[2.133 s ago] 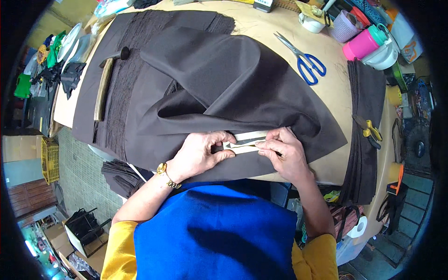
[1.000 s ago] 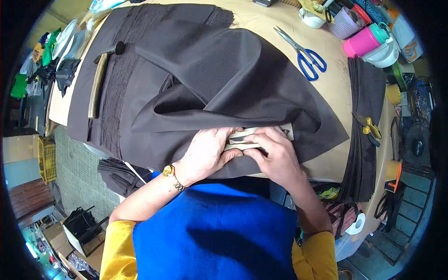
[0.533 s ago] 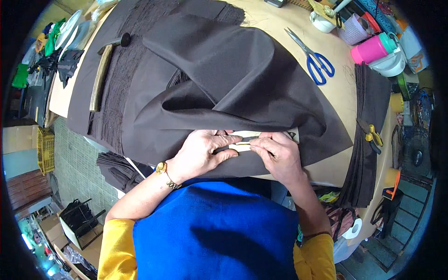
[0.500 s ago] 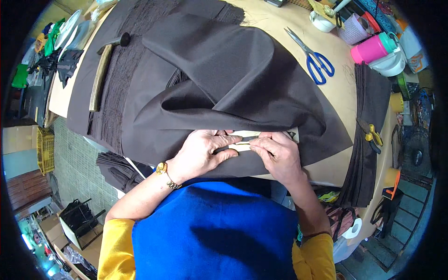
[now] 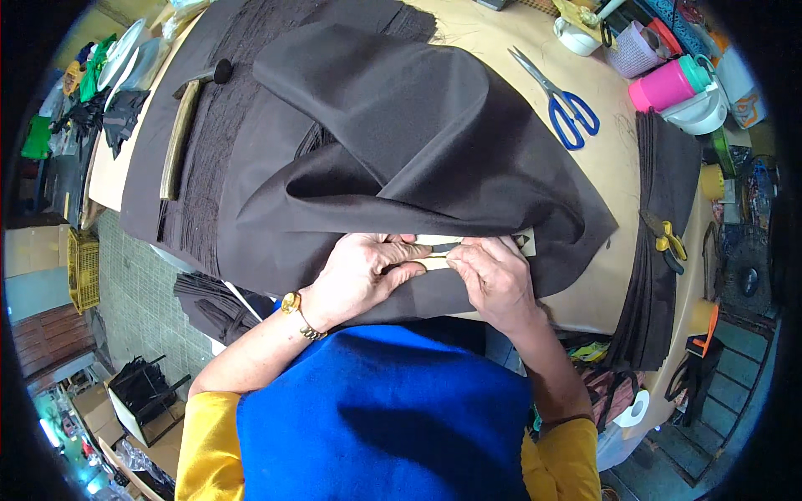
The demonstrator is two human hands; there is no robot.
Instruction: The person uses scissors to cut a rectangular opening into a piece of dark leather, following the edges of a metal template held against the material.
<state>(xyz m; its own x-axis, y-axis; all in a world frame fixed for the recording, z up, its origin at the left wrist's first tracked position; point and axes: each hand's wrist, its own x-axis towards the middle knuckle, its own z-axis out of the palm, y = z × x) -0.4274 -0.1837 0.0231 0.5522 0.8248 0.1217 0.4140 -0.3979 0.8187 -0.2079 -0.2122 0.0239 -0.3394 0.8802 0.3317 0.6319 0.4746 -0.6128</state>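
So both hands are settling back down now: left hand (image 5: 361, 275) and right hand (image 5: 494, 280) are each keeping a pinching grip on the pale strip (image 5: 439, 250), pressing it onto the dark brown fabric (image 5: 401, 150) at its near edge, lining things up again.

Matt brown cloth (image 5: 401, 142), blue-plastic-handled scissors (image 5: 561, 100) — metal blades

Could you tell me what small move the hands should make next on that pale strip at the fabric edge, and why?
Probably slide both hands rightward along the pale strip. The left hand and right hand pinch it against the dark brown fabric near its middle, while its right end by the fold looks unpressed.
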